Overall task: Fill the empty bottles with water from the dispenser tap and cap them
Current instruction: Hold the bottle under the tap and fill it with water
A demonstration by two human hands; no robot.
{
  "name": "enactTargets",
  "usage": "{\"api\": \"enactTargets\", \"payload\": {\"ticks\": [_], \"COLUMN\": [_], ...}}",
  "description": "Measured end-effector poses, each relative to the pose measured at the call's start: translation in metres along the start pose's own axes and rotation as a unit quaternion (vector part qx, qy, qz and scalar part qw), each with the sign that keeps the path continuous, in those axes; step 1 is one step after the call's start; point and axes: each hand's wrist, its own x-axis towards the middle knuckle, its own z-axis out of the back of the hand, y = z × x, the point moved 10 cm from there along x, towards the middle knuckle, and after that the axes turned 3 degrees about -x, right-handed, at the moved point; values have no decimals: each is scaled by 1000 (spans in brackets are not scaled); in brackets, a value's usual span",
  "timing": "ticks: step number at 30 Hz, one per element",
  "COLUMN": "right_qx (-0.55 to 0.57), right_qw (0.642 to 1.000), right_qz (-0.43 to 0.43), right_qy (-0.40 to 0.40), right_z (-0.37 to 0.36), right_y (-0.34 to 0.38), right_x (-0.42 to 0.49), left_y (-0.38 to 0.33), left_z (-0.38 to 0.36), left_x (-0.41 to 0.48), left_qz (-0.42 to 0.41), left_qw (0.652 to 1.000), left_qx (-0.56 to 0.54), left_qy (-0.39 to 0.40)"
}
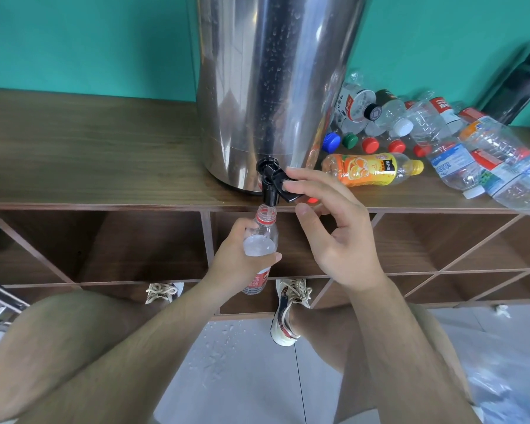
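A steel water dispenser [276, 87] stands on the wooden shelf top [89, 154]. Its black tap [270, 185] hangs over the front edge. My left hand [239, 261] grips a clear bottle with a red label [262, 240] and holds its open mouth right under the spout. The bottle is filled to about its shoulder. My right hand [334, 234] has its index and middle fingers curled over the tap lever [283, 182], with the thumb below. A red cap [311, 200] shows between those fingers and the thumb; whether it is held I cannot tell.
Several empty bottles [447, 139] lie in a heap on the shelf top right of the dispenser, with an orange juice bottle [371, 169] in front and loose coloured caps [371, 145]. Open cubbies [135, 243] lie below. Water drops wet the tiled floor [224, 347] by my shoes.
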Motion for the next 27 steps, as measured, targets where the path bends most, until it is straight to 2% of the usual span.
{"api": "enactTargets", "payload": {"ticks": [27], "right_qx": [0], "right_qw": [1000], "right_qz": [11], "right_qy": [-16], "right_z": [0], "right_y": [1], "right_x": [2], "left_y": [-1], "left_z": [0], "left_x": [0], "left_qz": [0], "left_qw": [1000], "left_qx": [4], "left_qy": [-2]}}
